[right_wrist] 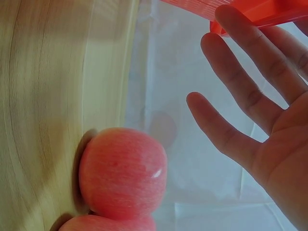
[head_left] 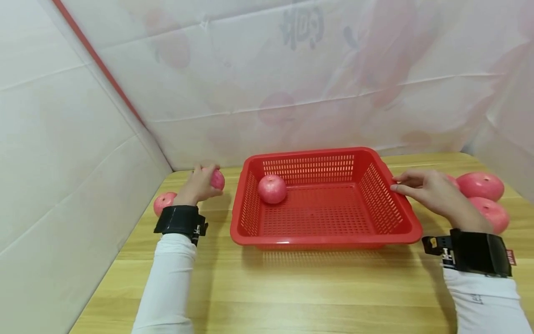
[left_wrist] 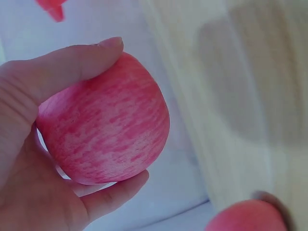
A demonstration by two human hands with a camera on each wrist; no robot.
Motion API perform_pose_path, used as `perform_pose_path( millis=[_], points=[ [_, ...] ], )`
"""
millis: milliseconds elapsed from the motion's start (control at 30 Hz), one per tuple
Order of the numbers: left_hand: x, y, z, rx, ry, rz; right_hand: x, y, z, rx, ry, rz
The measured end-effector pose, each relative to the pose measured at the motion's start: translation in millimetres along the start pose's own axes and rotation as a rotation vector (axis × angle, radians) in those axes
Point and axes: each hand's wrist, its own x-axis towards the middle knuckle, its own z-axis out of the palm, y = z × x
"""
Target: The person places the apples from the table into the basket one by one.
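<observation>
My left hand [head_left: 200,184] holds a pink-red apple [left_wrist: 106,122] above the table, thumb on one side and fingers on the other. A second apple [head_left: 164,203] lies on the table beside my left wrist. In the middle stands a red plastic basket [head_left: 321,240] with slotted walls, and one apple [head_left: 272,189] sits inside at its left end. My right hand [head_left: 429,191] touches the basket's right rim, its fingers mostly straight and spread in the right wrist view. Under that hand an apple [right_wrist: 122,171] rests on the table, touching another.
Several apples stand close together at the right, among them a large one [head_left: 479,185] and one nearer my right wrist [head_left: 491,214]. Pale printed fabric walls [head_left: 233,83] enclose the wooden table [head_left: 292,292] at the back and sides.
</observation>
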Motion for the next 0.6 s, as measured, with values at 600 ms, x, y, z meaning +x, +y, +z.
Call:
perform_pose_path(
  millis=[600],
  points=[
    [-0.5, 41.9, -28.6, -0.022, 0.014, 0.017, 3.5, 1, 0, -0.001, -0.004, 0.005]
  ],
)
